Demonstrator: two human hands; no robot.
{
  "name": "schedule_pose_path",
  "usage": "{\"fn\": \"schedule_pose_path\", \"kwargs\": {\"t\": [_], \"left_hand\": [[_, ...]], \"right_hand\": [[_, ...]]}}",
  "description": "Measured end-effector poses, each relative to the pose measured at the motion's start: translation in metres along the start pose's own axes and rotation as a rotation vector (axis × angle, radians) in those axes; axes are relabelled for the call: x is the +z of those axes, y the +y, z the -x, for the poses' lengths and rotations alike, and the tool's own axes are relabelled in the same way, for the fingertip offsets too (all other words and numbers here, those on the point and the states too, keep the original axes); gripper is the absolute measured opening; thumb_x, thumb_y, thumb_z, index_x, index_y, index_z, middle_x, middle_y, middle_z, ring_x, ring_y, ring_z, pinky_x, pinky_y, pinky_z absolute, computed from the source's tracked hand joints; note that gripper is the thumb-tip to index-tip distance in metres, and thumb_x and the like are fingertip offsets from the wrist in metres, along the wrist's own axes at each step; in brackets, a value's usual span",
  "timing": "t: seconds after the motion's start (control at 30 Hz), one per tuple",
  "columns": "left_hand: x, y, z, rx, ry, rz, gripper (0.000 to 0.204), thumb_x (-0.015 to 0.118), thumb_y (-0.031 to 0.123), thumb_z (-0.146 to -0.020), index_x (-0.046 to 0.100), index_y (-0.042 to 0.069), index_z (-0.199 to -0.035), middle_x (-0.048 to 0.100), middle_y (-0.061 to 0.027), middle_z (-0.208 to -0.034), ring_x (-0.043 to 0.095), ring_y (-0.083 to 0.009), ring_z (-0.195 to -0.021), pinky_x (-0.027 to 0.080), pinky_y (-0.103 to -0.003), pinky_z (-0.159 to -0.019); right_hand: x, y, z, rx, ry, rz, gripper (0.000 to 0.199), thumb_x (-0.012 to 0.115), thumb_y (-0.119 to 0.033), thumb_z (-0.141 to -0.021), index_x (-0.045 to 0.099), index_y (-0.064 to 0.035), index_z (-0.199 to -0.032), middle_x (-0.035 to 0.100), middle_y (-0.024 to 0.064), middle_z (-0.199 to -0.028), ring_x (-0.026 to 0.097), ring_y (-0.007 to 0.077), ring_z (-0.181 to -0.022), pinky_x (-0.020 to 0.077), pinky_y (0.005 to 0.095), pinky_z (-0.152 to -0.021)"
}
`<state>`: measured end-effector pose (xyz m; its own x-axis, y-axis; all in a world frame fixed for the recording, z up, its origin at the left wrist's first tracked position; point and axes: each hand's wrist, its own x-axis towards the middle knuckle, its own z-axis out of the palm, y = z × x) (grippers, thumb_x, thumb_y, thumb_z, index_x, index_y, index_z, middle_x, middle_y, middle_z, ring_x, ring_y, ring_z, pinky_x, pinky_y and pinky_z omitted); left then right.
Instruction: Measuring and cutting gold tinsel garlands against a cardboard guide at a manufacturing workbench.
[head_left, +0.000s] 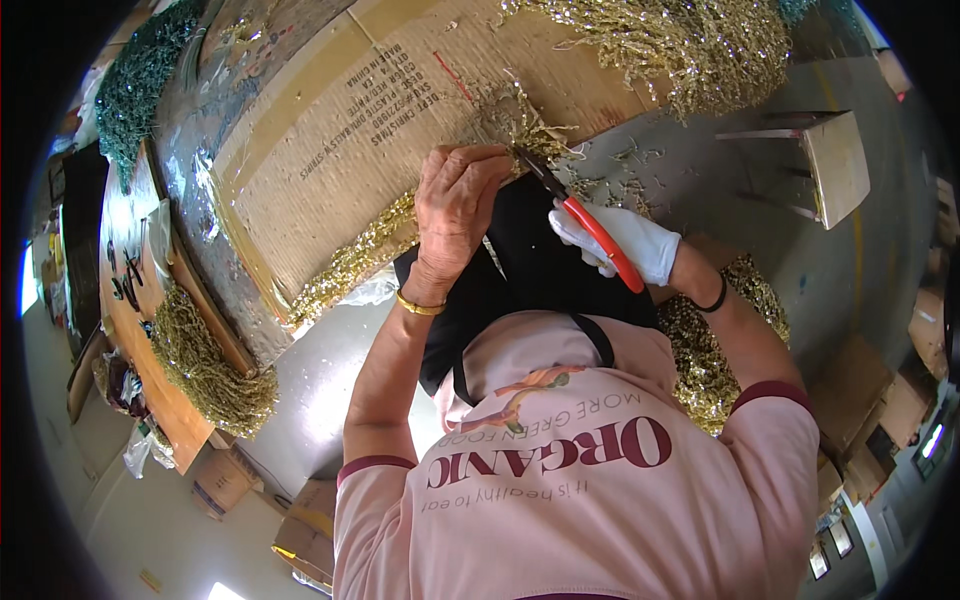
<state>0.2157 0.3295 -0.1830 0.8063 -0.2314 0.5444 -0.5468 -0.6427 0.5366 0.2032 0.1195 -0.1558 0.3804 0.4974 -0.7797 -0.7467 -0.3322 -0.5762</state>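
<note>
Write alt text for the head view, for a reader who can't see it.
A person's white-gloved right hand holds a red-handled hand tool, its dark tip close to the bent fingers of the bare left hand. Glittery gold strands lie along the near edge of a cardboard sheet, with a larger gold bundle at the top.

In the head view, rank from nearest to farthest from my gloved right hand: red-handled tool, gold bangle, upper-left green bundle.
1. Red-handled tool: held in the right hand.
2. Gold bangle: to its left.
3. Green bundle: far upper left.
</note>
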Motion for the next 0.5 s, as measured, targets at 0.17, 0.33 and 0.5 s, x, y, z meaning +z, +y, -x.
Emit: {"fn": "schedule_pose_path", "kwargs": {"t": [0.17, 0.33, 0.5], "left_hand": [[-0.006, -0.004, -0.001, -0.008, 0.029, -0.004, 0.024, 0.068, -0.002, -0.066, 0.061, 0.008, -0.086, 0.062, -0.0035, -0.09, 0.056, -0.0226, -0.078, 0.046, -0.033, -0.069], [0.011, -0.015, 0.009, 0.035, 0.073, 0.027, 0.012, 0.065, 0.011, -0.073, 0.06, 0.007, -0.083, 0.057, -0.0073, -0.079, 0.053, -0.0254, -0.075, 0.044, -0.036, -0.069], [-0.006, -0.007, 0.005, -0.1, 0.059, 0.061, 0.021, 0.057, 0.01, -0.081, 0.059, 0.001, -0.1, 0.061, -0.0119, -0.095, 0.057, -0.0313, -0.091, 0.047, -0.039, -0.079]], "right_hand": [[-0.007, 0.013, -0.022, -0.215, -0.011, -0.014, 0.035, 0.048, -0.043, -0.091, 0.051, -0.0105, -0.106, 0.051, -0.0021, -0.076, 0.046, 0.0041, -0.056, 0.0372, 0.0188, -0.042], [-0.005, 0.004, -0.022, -0.633, 0.017, -0.547, 0.03, 0.047, -0.026, -0.094, 0.048, -0.0037, -0.113, 0.055, 0.0021, -0.083, 0.05, 0.0058, -0.06, 0.0422, 0.0189, -0.054], [0.021, -0.023, -0.062, -0.911, 0.457, 0.054, 0.029, 0.062, -0.001, -0.082, 0.05, -0.0027, -0.108, 0.055, 0.0019, -0.084, 0.047, 0.0051, -0.06, 0.0408, 0.0193, -0.054]]}}
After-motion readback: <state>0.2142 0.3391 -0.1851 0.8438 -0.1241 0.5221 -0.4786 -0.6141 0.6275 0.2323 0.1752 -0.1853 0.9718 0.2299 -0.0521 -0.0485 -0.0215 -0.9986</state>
